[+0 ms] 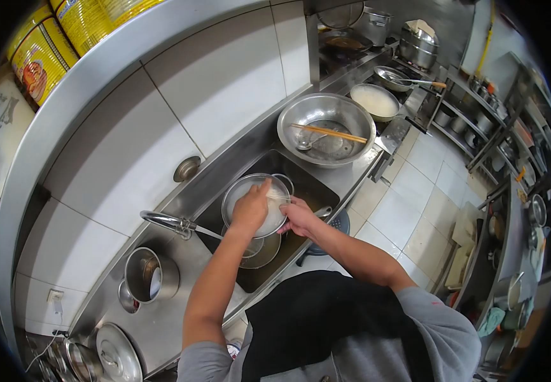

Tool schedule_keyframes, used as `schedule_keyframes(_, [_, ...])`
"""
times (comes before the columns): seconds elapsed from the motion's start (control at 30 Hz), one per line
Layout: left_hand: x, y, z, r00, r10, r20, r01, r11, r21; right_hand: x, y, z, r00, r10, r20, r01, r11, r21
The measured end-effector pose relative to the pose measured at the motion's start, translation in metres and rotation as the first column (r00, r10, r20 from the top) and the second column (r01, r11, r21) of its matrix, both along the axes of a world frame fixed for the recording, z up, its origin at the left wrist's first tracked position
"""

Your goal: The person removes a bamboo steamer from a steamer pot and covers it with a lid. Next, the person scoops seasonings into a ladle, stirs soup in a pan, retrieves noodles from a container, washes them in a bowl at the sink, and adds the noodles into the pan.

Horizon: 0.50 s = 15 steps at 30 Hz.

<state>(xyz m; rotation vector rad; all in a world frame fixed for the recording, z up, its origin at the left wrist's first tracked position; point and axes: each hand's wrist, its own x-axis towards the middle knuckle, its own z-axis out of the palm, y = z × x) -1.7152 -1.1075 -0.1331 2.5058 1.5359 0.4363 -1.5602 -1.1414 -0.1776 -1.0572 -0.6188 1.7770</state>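
Over the sink, a round metal bowl holds something whitish that I cannot make out clearly. My left hand reaches over the bowl's inside with its index finger stretched out; the other fingers are partly hidden. On the right side, my right hand grips the bowl's rim. Below the bowl, a wire strainer sits in the sink, partly covered. A curved metal faucet points toward the sink from the left.
A wide steel basin with chopsticks and a spoon stands beyond the sink. Farther back are a pan of pale liquid and a steamer. Left of the sink stand a steel pot and a lid.
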Motion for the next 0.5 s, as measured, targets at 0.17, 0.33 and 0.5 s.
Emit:
schedule_keyframes(0.17, [-0.018, 0.014, -0.005, 0.977, 0.021, 0.211, -0.037, 0.997, 0.072, 0.002, 0.001, -0.001, 0.999, 0.015, 0.032, -0.015, 1.0, 0.002])
schedule_keyframes(0.33, [-0.019, 0.006, 0.013, 0.972, 0.154, 0.179, -0.13, 0.982, -0.138, -0.002, 0.003, 0.0, 0.999, 0.022, 0.034, -0.022, 1.0, -0.006])
schedule_keyframes(0.5, [-0.024, 0.01, 0.003, 0.982, 0.146, 0.118, -0.121, 0.972, -0.2, -0.005, 0.007, -0.001, 0.999, 0.038, 0.023, -0.038, 0.999, 0.003])
